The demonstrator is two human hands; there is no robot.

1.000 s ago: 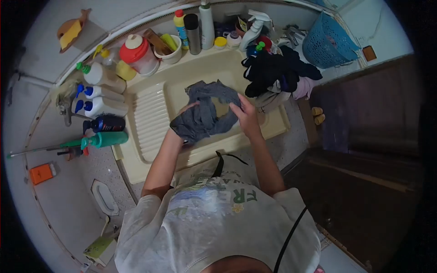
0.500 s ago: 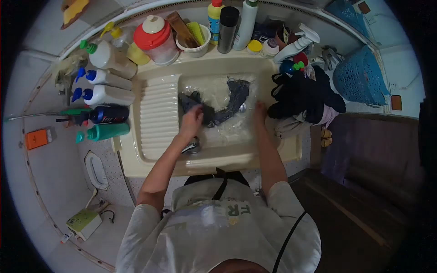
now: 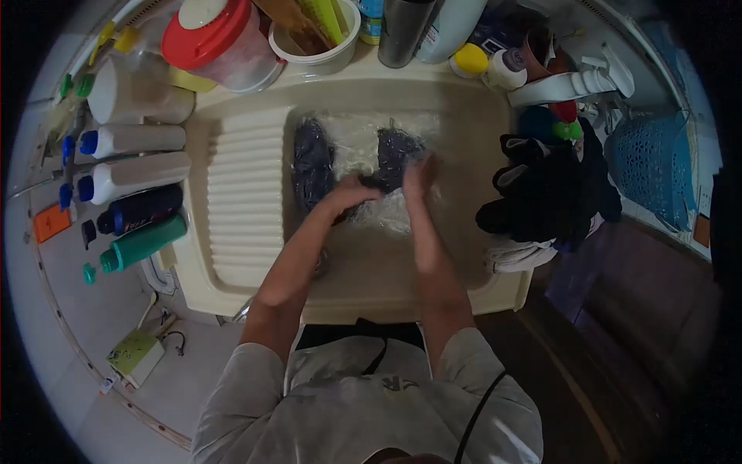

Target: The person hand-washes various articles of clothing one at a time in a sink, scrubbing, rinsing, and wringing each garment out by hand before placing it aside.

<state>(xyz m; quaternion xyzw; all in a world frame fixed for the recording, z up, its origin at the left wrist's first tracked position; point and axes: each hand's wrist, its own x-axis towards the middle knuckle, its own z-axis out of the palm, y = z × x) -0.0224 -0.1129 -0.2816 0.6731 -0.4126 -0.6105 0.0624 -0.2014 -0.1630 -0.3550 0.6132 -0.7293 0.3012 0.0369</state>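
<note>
A dark blue-grey cloth (image 3: 313, 162) lies wet in the water of a cream sink (image 3: 456, 286). It bends round from the left of the basin to the middle. My left hand (image 3: 352, 193) is closed on its lower part, fingers pointing right and partly lost against the dark fabric. At the right edge of the cloth, my right hand (image 3: 418, 178) grips it, with the fingertips hidden. Splashing water surrounds both hands. What kind of garment the cloth is does not show.
A ribbed washboard (image 3: 246, 201) forms the sink's left side. Bottles (image 3: 143, 174) line the left rim. A red-lidded tub (image 3: 209, 46), white bowl (image 3: 317, 54) and spray bottle (image 3: 568, 87) stand behind. Black clothes (image 3: 541, 189) are heaped at right, near a blue basket (image 3: 649, 170).
My right hand has moved left from the basin's right side onto the cloth. My left hand has shifted right relative to the sink. The cloth has been rearranged, and the view has moved closer.
</note>
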